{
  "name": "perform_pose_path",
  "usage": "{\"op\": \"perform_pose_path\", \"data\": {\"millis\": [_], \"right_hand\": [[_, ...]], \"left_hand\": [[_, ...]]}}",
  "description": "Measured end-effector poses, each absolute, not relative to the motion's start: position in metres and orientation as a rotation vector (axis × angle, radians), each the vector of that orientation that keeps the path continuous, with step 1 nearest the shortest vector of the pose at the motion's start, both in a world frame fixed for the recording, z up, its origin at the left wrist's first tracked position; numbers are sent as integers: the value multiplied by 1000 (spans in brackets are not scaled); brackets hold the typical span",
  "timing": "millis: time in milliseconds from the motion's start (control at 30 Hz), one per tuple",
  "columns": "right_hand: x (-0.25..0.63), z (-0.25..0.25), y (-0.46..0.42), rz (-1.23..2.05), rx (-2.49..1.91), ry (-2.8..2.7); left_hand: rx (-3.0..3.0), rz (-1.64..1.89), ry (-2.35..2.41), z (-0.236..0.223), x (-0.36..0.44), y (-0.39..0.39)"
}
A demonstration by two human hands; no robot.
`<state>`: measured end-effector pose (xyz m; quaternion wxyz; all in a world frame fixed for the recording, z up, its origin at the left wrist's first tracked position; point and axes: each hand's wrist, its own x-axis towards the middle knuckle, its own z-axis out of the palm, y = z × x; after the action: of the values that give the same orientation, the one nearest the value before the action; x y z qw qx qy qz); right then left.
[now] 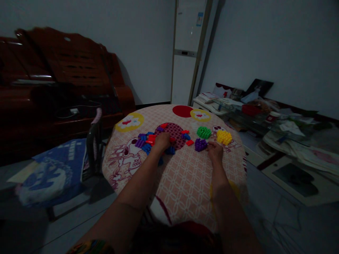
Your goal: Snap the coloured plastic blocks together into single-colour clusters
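My left hand [162,141] reaches down into a loose pile of plastic building blocks, its fingers curled and their tips hidden. Red blocks [150,139], purple blocks [140,143] and blue blocks [146,148] lie mixed around it. My right hand [215,152] rests on the table, fingers partly extended to the right edge of a purple block cluster [200,144]. Just behind that cluster sits a green block cluster [203,132]. A yellow block cluster [224,137] lies to the right of my right hand. Between the hands are a few stray blocks, including a red block [190,142].
The round table carries a patterned tablecloth [182,183]. On the left stands a chair with a blue cloth [60,169], and behind it a wooden sofa [71,67]. A cluttered glass-topped cabinet [238,113] runs along the right. A tall white appliance [185,70] stands behind.
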<state>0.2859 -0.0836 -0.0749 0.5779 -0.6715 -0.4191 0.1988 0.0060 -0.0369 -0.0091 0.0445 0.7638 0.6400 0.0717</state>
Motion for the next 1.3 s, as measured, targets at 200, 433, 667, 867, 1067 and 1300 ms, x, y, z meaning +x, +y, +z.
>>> {"op": "perform_pose_path", "data": {"millis": [200, 433, 667, 867, 1067, 1300], "right_hand": [[288, -77, -83, 497, -1563, -963], [286, -75, -84, 521, -1555, -933], [286, -74, -85, 542, -1538, -908], [284, -72, -86, 552, -1531, -893], [288, -76, -83, 480, -1552, -939], [293, -82, -79, 375, -1573, -994]], "left_hand": [[2335, 157, 1939, -6, 4, -37], [2225, 468, 1946, 0, -5, -31], [1860, 895, 1268, -7, 43, -44], [1834, 939, 1003, -10, 81, -66], [2333, 886, 1056, -3, 108, -85], [2574, 623, 1138, -9, 134, -93]]}}
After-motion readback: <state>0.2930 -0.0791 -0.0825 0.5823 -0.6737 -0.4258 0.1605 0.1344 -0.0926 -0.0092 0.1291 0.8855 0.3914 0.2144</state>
